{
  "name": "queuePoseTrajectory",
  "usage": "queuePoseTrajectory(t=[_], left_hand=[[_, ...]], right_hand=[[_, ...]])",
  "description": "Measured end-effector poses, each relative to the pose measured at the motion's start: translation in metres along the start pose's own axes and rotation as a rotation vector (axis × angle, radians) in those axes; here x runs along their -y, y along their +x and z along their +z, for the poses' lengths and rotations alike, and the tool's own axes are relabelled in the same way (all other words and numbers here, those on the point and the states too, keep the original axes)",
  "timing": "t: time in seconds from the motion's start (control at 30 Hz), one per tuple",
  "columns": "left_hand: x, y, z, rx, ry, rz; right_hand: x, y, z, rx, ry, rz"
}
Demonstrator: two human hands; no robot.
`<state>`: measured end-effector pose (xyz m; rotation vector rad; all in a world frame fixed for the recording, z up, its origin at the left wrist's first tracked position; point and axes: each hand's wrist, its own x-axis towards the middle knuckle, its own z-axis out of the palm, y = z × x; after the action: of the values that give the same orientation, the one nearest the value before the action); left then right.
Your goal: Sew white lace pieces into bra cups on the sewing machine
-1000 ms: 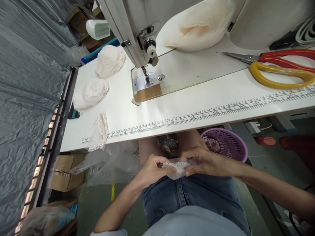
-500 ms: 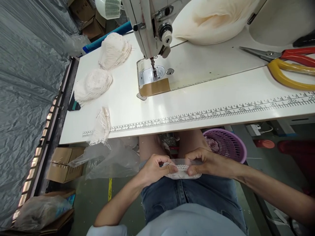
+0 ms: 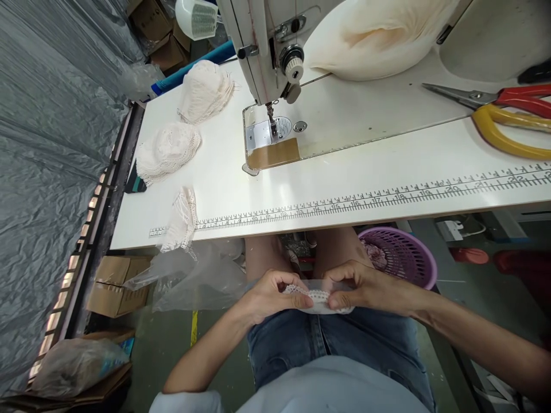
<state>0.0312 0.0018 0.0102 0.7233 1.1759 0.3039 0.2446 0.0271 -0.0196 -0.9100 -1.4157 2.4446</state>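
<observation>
A small white lace-edged fabric piece (image 3: 319, 298) is stretched between my hands, low over my lap. My left hand (image 3: 278, 295) pinches its left side, with the thumb laid along the scalloped lace. On the right side, my right hand (image 3: 355, 287) grips it between thumb and fingers. Thin translucent material shows behind the lace between both hands. Above them on the table stands a sewing machine (image 3: 272, 57), its presser foot over the metal plate. Similar pale lace pieces lie at the table's left: a single piece (image 3: 181, 218) at the front edge and stacks (image 3: 170, 150) farther back.
Red-and-yellow scissors (image 3: 486, 106) lie at the table's right. A printed ruler strip (image 3: 344, 203) runs along the front edge. Below stand a purple basket (image 3: 404, 258) and a cardboard box (image 3: 118, 285). Clear plastic (image 3: 202, 278) hangs under the table's left edge.
The view has shifted slightly, so the table and machine sit a little farther right. Both hands keep their hold on the lace-edged piece, almost unmoved.
</observation>
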Motion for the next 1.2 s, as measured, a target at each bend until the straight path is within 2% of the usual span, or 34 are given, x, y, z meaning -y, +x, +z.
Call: queuePoseTrajectory(t=[0.1, 0.3, 0.4, 0.47, 0.5, 0.53, 0.57, 0.63, 0.67, 0.73, 0.83, 0.9, 1.07, 1.2], left_hand=[[0.001, 0.002, 0.002, 0.01, 0.005, -0.023], [-0.004, -0.002, 0.005, 0.047, -0.074, 0.035], [-0.019, -0.016, 0.007, 0.136, -0.077, 0.109], [-0.033, -0.026, 0.009, 0.244, -0.055, 0.167], [-0.039, -0.029, 0.009, 0.299, -0.036, 0.183], [-0.044, -0.03, 0.01, 0.336, -0.022, 0.191], [-0.048, -0.03, 0.009, 0.347, -0.017, 0.191], [-0.052, -0.025, 0.007, 0.282, -0.043, 0.163], [-0.052, -0.022, 0.005, 0.228, -0.063, 0.142], [-0.052, -0.016, 0.0, 0.155, -0.083, 0.09], [-0.051, -0.013, -0.006, 0.127, -0.06, 0.048], [-0.052, -0.013, -0.008, 0.128, -0.035, 0.047], [-0.064, -0.017, -0.013, 0.16, 0.058, 0.096], [-0.099, -0.027, -0.031, 0.073, 0.136, 0.184]], right_hand=[[0.0, 0.001, 0.001, 0.004, 0.004, -0.006], [0.005, -0.007, -0.004, 0.066, 0.032, -0.029], [0.013, -0.021, -0.011, 0.155, -0.02, -0.067], [0.02, -0.028, -0.014, 0.267, -0.055, -0.176], [0.022, -0.028, -0.013, 0.279, -0.066, -0.245], [0.023, -0.027, -0.011, 0.25, -0.079, -0.322], [0.024, -0.023, -0.008, 0.133, -0.105, -0.4], [0.022, -0.012, 0.002, -0.194, -0.308, -0.547], [0.021, -0.005, 0.007, -0.282, -0.411, -0.615], [0.018, 0.005, 0.014, -0.376, -0.55, -0.803], [0.017, 0.011, 0.016, -0.406, -0.632, -1.006], [0.018, 0.01, 0.013, -0.409, -0.697, -1.011], [0.025, 0.004, 0.007, -0.416, -0.881, -0.882], [0.047, 0.002, 0.001, -0.504, -1.046, -0.884]])
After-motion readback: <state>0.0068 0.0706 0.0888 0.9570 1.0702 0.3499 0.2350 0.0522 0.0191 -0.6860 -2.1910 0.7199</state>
